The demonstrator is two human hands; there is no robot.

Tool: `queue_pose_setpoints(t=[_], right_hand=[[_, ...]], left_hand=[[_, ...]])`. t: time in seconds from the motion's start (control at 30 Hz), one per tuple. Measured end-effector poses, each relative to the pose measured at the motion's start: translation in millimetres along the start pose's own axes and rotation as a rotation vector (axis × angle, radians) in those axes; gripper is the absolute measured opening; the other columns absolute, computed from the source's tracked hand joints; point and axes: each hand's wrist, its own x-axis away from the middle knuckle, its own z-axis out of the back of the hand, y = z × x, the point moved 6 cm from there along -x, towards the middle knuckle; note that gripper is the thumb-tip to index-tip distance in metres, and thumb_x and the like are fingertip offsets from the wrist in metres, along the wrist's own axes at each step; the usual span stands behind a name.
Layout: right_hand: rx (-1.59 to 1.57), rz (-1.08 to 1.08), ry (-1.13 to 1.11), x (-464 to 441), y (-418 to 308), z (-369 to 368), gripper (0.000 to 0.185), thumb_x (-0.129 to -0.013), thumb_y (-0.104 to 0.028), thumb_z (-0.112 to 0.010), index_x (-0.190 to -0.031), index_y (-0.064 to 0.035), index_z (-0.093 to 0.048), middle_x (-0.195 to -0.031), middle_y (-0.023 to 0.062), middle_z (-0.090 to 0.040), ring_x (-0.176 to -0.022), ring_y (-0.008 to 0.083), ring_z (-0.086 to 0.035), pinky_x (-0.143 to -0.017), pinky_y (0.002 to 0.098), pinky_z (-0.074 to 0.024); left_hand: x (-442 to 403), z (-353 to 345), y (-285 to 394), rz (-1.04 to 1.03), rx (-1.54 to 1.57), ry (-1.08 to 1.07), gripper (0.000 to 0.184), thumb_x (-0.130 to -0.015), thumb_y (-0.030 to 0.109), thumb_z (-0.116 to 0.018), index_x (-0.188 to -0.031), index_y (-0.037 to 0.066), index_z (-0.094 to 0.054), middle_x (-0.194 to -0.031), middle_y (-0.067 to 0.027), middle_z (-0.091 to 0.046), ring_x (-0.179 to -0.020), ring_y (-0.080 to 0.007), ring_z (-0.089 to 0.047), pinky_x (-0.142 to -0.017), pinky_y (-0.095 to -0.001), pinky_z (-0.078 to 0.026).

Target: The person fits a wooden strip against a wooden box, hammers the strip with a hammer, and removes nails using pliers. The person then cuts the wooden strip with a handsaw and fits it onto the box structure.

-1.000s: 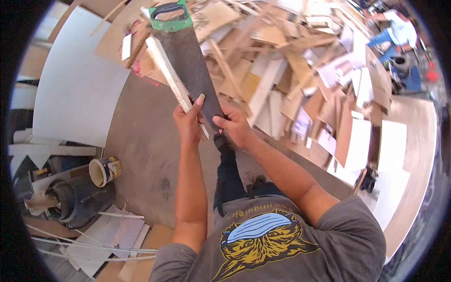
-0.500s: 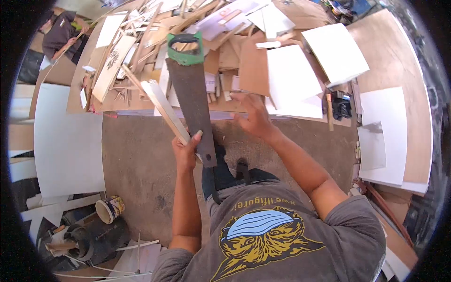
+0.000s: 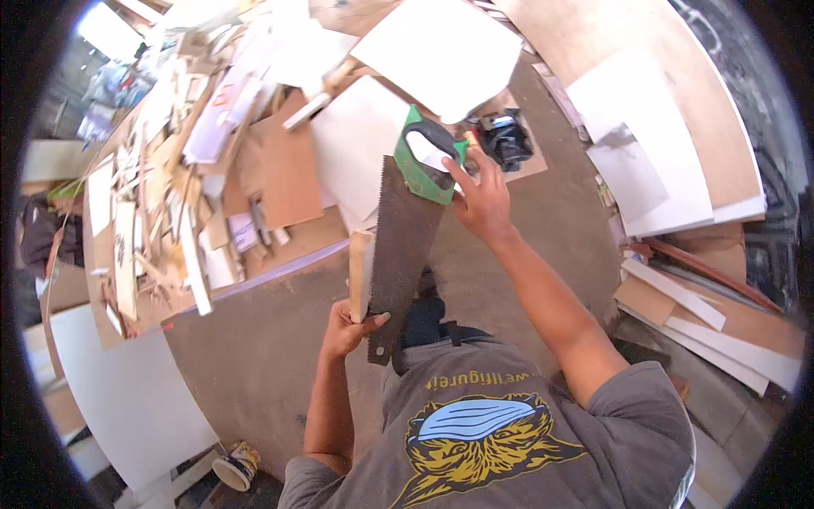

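Note:
My left hand is closed around the lower end of a pale wood strip, its thumb pressed on the blade of a handsaw. The saw stands with its toe end down by my waist and its toothed edge facing left, beside the strip. Its green and black handle points up and away from me. At the handle's right side is my right hand, fingers apart, the thumb overlapping the handle opening. No firm grip shows there.
Ahead, a table holds a pile of wood offcuts, a brown panel and white boards. A black plastic bundle lies beyond my right hand. Large sheets lean at right; a paint bucket is at lower left.
My view has swung to the right. The saw's handle has tilted rightward, and my right hand has come from beside the saw to its handle. My left hand keeps its hold.

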Motion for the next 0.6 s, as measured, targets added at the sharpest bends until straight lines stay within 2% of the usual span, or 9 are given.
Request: queue_pose_setpoints(t=[0.07,0.17,0.2,0.33,0.43,0.53,0.6], right_hand=[[0.096,-0.072,-0.021,12,44,22,0.079,-0.072,-0.008,-0.082,-0.143,-0.0301,-0.055,-0.143,0.0171,-0.046,-0.131,0.0382,-0.051,-0.105,0.0514,-0.0468],[0.223,-0.035,-0.045,23,106,52,0.077,-0.068,0.001,-0.080,-0.139,-0.0244,-0.061,-0.143,0.0151,-0.049,-0.130,0.0387,-0.052,-0.101,0.0498,-0.0484],[0.224,-0.070,-0.086,30,129,57,0.080,-0.067,0.001,-0.081,-0.141,-0.0220,-0.059,-0.145,0.0152,-0.048,-0.132,0.0388,-0.050,-0.103,0.0494,-0.0477],[0.114,-0.334,-0.023,57,200,87,0.086,-0.067,-0.001,-0.084,-0.145,-0.0204,-0.053,-0.148,0.0163,-0.046,-0.132,0.0406,-0.049,-0.105,0.0485,-0.0468],[0.014,-0.459,0.018,73,246,88,0.089,-0.068,-0.002,-0.085,-0.147,-0.0213,-0.050,-0.147,0.0168,-0.046,-0.131,0.0412,-0.050,-0.106,0.0494,-0.0456],[0.038,-0.302,-0.025,73,281,72,0.068,-0.072,-0.007,-0.082,-0.136,-0.0177,-0.060,-0.146,0.0159,-0.049,-0.132,0.0410,-0.049,-0.107,0.0510,-0.0436],[0.153,-0.087,-0.093,70,300,60,0.054,-0.076,-0.012,-0.076,-0.128,-0.0169,-0.065,-0.148,0.0159,-0.048,-0.136,0.0399,-0.047,-0.110,0.0527,-0.0418]], left_hand=[[-22,-35,-6,0.043,0.012,-0.099,0.029,-0.083,0.007,-0.084,-0.074,0.011,-0.057,-0.067,0.0100,-0.050,-0.062,-0.0026,-0.044,-0.055,-0.0242,-0.033],[-70,-81,-10,0.060,0.003,-0.243,0.027,-0.084,0.008,-0.084,-0.075,0.011,-0.058,-0.068,0.0102,-0.048,-0.062,-0.0029,-0.043,-0.055,-0.0243,-0.032],[-83,-99,-11,0.065,-0.007,-0.261,0.027,-0.084,0.008,-0.084,-0.075,0.011,-0.059,-0.068,0.0102,-0.048,-0.062,-0.0030,-0.043,-0.055,-0.0241,-0.032],[-113,-166,-6,0.082,0.004,-0.323,0.024,-0.086,0.008,-0.082,-0.077,0.010,-0.060,-0.069,0.0108,-0.047,-0.062,-0.0031,-0.042,-0.056,-0.0243,-0.031],[-129,-202,-8,0.075,0.017,-0.331,0.017,-0.087,0.009,-0.081,-0.082,0.007,-0.064,-0.073,0.0104,-0.052,-0.066,-0.0031,-0.045,-0.058,-0.0239,-0.035],[-147,-224,-23,0.189,-0.076,-0.335,0.013,-0.088,0.010,-0.080,-0.091,0.004,-0.069,-0.080,0.0094,-0.057,-0.073,-0.0033,-0.049,-0.064,-0.0233,-0.041],[-158,-245,-21,0.153,-0.064,-0.307,0.013,-0.088,0.011,-0.080,-0.093,0.005,-0.070,-0.080,0.0092,-0.058,-0.073,-0.0033,-0.050,-0.063,-0.0229,-0.041]])
